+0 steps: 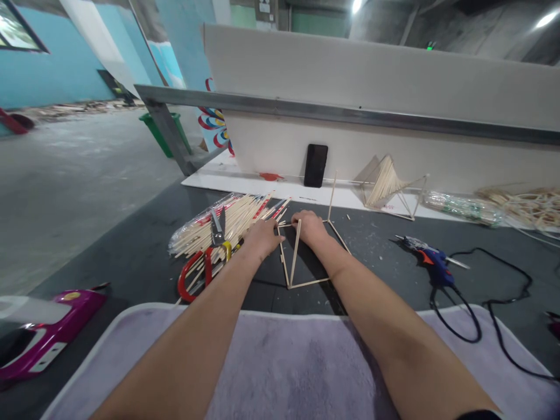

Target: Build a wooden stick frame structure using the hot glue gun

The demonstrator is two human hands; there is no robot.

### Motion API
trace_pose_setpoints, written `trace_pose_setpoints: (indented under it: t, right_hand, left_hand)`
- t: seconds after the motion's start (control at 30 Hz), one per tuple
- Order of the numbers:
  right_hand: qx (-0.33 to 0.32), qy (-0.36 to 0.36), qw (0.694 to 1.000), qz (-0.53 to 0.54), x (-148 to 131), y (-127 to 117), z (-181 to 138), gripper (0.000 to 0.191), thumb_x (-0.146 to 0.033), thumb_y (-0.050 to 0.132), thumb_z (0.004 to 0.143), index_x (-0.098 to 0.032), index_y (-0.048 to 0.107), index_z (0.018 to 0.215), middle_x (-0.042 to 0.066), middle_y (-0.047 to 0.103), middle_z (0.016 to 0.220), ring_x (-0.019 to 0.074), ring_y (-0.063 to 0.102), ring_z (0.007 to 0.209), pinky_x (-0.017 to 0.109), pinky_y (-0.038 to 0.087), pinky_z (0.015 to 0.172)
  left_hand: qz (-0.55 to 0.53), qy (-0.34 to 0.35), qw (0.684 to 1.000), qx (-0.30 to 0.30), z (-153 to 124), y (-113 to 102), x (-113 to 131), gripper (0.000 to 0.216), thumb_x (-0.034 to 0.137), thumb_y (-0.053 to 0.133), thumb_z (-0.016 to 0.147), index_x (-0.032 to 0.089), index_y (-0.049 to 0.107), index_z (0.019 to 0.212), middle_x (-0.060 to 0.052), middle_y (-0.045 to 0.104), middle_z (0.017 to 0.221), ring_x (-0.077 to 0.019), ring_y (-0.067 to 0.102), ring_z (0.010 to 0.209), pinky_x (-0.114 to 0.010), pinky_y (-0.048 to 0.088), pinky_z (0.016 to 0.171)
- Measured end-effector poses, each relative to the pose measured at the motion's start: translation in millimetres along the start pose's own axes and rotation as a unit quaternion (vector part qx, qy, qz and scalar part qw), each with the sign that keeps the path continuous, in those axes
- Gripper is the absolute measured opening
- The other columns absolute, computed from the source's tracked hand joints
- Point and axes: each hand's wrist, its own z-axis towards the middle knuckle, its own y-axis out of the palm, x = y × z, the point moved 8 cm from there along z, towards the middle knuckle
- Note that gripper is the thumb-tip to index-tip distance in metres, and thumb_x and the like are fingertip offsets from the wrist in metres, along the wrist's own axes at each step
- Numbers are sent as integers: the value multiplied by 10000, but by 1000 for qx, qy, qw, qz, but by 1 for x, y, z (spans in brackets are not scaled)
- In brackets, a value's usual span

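On the dark floor mat lies a frame of thin wooden sticks (294, 256), with one stick rising upright at its far corner. My right hand (310, 226) is closed over the frame's far joint, fingers curled on the sticks. My left hand (261, 237) rests just left of it, fingers bent, pinching at the frame's left stick beside a heap of loose sticks (231, 224) in clear wrapping. Red-handled scissors (210, 256) lie on that heap.
A blue glue gun (431, 256) with a black cord lies to the right. A finished stick model (389, 186), a black phone (315, 165) and a white board (394, 87) stand behind. A purple toy car (44, 332) is at the left; a lilac towel (284, 367) lies under my forearms.
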Motion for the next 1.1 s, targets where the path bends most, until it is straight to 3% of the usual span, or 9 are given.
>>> trace_pose_setpoints:
  t: [0.4,0.5,0.6,0.67,0.73,0.8,0.9,1.1]
  right_hand:
    - [-33,-38,998,31,4,-3,8,252,-233,489,823,-216,665,1003,57,633,1049,170,539,998,252,399,869]
    - [-29,-21,997,66,14,-27,8,265,-241,529,798,-206,666,1022,40,660,1016,159,576,945,232,418,838]
    - [-21,-12,994,105,27,-68,-1,208,-257,549,784,-199,688,927,18,686,884,137,605,817,216,446,743]
    - [-46,-2,989,137,44,-89,-9,184,-310,573,774,-177,694,811,19,679,749,129,608,712,205,458,659]
    - [-88,65,976,189,73,-95,-16,222,-335,574,780,-139,675,765,36,653,640,111,590,577,188,458,551]
    - [-78,157,964,201,108,-92,-18,191,-302,614,755,-117,658,770,48,636,605,104,576,515,177,450,489]
    - [-50,236,955,172,140,-74,-12,158,-207,654,712,-132,648,851,28,615,572,102,564,477,175,449,458]
    - [-78,255,935,233,134,-29,-3,257,-143,635,727,-141,615,984,10,619,591,82,549,461,161,462,449]
  left_hand:
    - [0,3,1000,3,4,4,-3,431,504,580,678,292,564,1053,-72,590,1104,-286,515,1057,-428,407,857]
    - [4,0,1000,3,4,4,-4,444,524,563,681,296,559,1061,-75,577,1125,-299,507,1065,-443,406,851]
    - [3,-6,1000,-4,3,4,-4,443,520,559,684,297,558,1066,-75,575,1128,-302,504,1068,-442,406,849]
    - [-1,-9,1000,-7,2,3,-4,435,512,559,686,300,560,1066,-72,576,1128,-305,503,1070,-446,406,848]
    - [-5,-6,1000,-8,2,3,-3,430,504,558,689,300,560,1068,-71,578,1126,-306,501,1073,-451,405,849]
    - [-5,-4,1000,-7,1,3,-3,434,501,559,688,298,558,1072,-73,578,1126,-305,502,1074,-448,404,851]
    - [-4,-2,1000,-10,1,3,-2,438,500,556,689,296,553,1077,-71,571,1142,-296,502,1077,-432,401,857]
    - [-3,-11,1000,-13,1,4,-4,441,501,557,693,299,547,1084,-73,565,1146,-299,494,1086,-433,397,860]
